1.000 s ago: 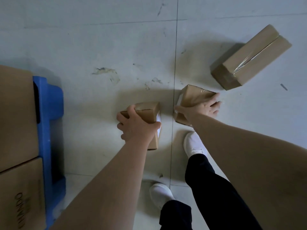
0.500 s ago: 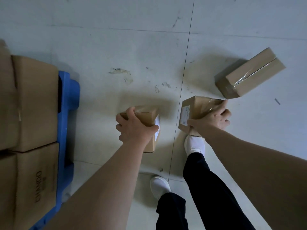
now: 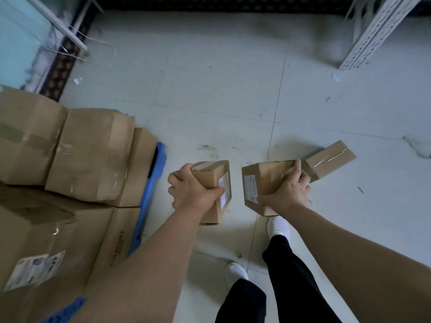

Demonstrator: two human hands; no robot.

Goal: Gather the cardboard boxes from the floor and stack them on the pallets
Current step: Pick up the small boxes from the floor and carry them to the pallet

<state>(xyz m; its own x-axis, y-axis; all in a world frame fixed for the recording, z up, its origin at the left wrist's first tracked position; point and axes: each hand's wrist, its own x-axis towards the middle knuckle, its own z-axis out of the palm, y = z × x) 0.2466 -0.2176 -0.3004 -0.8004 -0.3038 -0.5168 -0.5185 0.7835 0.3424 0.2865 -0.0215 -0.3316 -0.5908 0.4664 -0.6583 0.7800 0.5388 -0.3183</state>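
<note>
Both small boxes have come up off the floor (image 3: pixel 221 89) since 1 second ago. The left hand (image 3: pixel 193 192) clasps 1 labelled box (image 3: pixel 210 176) from above; the right hand (image 3: pixel 291 190) clasps the other box (image 3: pixel 265 180). A 3rd box (image 3: pixel 331 159) lies on the tiles just behind it. Stacked cartons (image 3: pixel 93 155) sit on the blue pallet (image 3: pixel 158 169) at left.

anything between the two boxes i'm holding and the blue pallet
Nothing visible: only bare floor lies between the blue pallet and the left box, held by the left hand; the right box, in the right hand, is just beyond. Stacked cartons cover the pallet top.
</note>
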